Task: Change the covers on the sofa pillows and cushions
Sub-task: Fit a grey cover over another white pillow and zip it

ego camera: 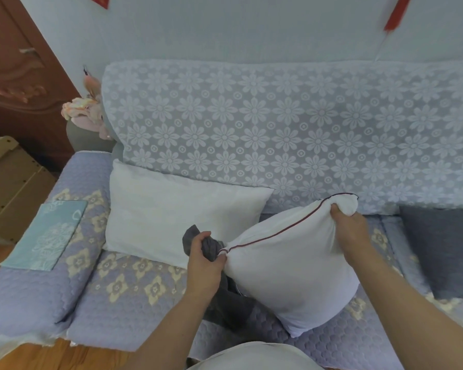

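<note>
A: Here, which hand holds what?

B: The left hand (205, 256) clenches a bunch of dark grey cover (226, 295) at the near-left corner of the white pillow insert (292, 271); the right hand (349, 228) grasps the insert's far corner, fingers curled into the fabric.

A: Where does the insert sit?

B: Tilted on the sofa seat (134, 287), a dark red piped seam running along its upper edge. The grey cover trails down beneath it toward the seat's front.

A: And the surroundings?

B: A second bare white pillow (171, 209) leans against the floral-draped backrest (278, 124). A dark blue-grey cushion (444, 249) rests at the right. A pale teal cloth (46, 236) lies on the armrest (38, 284).
</note>
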`<state>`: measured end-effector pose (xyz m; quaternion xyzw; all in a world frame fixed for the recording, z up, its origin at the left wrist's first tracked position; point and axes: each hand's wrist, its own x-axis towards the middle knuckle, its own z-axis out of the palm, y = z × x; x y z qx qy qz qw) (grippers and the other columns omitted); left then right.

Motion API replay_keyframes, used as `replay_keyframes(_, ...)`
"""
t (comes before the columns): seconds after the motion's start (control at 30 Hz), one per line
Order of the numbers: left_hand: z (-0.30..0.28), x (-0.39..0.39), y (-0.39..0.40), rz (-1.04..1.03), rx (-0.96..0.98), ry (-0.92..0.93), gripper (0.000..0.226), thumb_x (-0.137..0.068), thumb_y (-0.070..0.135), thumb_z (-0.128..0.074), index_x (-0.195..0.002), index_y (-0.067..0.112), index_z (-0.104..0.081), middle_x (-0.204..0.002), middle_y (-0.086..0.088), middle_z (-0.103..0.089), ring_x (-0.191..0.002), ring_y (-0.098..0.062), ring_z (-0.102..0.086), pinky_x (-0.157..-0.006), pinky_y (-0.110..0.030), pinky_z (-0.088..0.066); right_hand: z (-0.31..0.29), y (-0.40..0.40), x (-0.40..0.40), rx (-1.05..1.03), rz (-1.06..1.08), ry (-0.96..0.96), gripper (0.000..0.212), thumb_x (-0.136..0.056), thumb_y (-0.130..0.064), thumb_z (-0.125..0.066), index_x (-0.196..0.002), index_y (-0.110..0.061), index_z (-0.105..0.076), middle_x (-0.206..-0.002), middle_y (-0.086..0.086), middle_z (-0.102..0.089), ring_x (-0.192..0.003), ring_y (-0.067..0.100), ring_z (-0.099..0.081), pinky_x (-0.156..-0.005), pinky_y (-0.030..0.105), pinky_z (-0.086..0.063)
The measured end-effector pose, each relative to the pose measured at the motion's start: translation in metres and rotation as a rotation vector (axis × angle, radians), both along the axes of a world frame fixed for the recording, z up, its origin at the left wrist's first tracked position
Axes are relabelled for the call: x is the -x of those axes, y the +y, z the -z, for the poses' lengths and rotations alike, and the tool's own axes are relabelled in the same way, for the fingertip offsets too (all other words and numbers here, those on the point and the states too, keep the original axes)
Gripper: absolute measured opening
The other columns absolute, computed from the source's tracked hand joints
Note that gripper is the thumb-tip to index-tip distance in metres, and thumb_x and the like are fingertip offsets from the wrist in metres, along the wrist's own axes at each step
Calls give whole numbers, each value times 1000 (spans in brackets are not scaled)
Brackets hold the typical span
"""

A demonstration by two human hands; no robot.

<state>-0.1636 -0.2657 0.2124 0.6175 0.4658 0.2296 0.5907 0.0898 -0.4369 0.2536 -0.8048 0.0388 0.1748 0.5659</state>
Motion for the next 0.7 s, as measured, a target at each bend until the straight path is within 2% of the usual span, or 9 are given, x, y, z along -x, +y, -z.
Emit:
replay_keyframes(0.07,-5,-10,-7,12,-9,26,51,-87,2,-74,-126,30,-56,-111,15,-57,-107,-12,-60,-90,-20,-49,-1,-9,-4,119,-18,-14,44,-97,-37,-57,-128,-6,-58,-122,11,-60,-107,31,-55,-97,46,-45)
replay_keyframes(0.13,-11,-17,-16,31,-21,2,47,-86,-5,-71,-120,25,-60,-107,12,-60,-100,-1,-62,-80,-6,-45,-1,-17,-12,467,-67,-150,41,-98,-26,-54,-129,1,-53,-131,24,-56,-117,40,-53,-103,51,-42)
replay_keyframes(0.23,-23,-18,-33,129,-65,-36,45,-86,-9,-68,-115,25,-62,-105,8,-63,-89,9,-62,-75,-4,-45,-13,-11,-11,735,-203,-777,59,-81,-10,-54,-140,-8,-47,-144,17,-46,-132,42,-40,-112,47,-28)
replay_keyframes(0.3,-29,-18,-41,177,-50,-82,47,-85,-12,-68,-113,25,-62,-105,3,-65,-90,2,-64,-77,-10,-49,-27,15,16,520,-828,-931,65,-76,-17,-56,-140,-18,-50,-143,6,-48,-136,32,-38,-116,40,-23)
replay_keyframes(0.37,-32,-18,-46,200,-30,-120,49,-83,-16,-67,-112,23,-63,-105,1,-66,-92,-2,-66,-79,-13,-51,-21,40,54,644,-1472,-871,53,-86,-44,-52,-135,-24,-54,-139,-3,-54,-141,23,-34,-121,47,-11)
replay_keyframes(0.4,-32,-19,-46,201,-35,-123,50,-82,-17,-68,-112,24,-63,-107,2,-66,-94,-4,-66,-80,-14,-52,-14,46,65,746,-1614,-850,50,-90,-55,-48,-128,-24,-57,-130,-4,-59,-138,20,-39,-122,51,-7)
replay_keyframes(0.5,-31,-16,-38,166,-19,-123,56,-81,-12,-73,-116,30,-62,-115,6,-65,-108,-8,-64,-93,-19,-51,4,43,68,718,-1521,-944,40,-97,-57,-37,-101,-25,-60,-94,-5,-66,-100,17,-59,-117,45,-23)
replay_keyframes(0.57,-30,-12,-31,173,22,-134,64,-83,-11,-73,-130,30,-57,-122,7,-62,-112,-5,-63,-100,-22,-50,12,40,70,580,-1391,-972,41,-99,-53,-29,-94,-24,-58,-81,-3,-65,-80,19,-58,-103,33,-35)
replay_keyframes(0.7,-29,2,-21,153,331,-244,84,-66,-11,-56,-140,30,-54,-133,-12,-59,-105,-26,-66,-84,-38,-56,26,43,80,435,-1261,-887,31,-103,-52,-31,-102,-29,-53,-80,-4,-67,-76,19,-56,-88,25,-32)
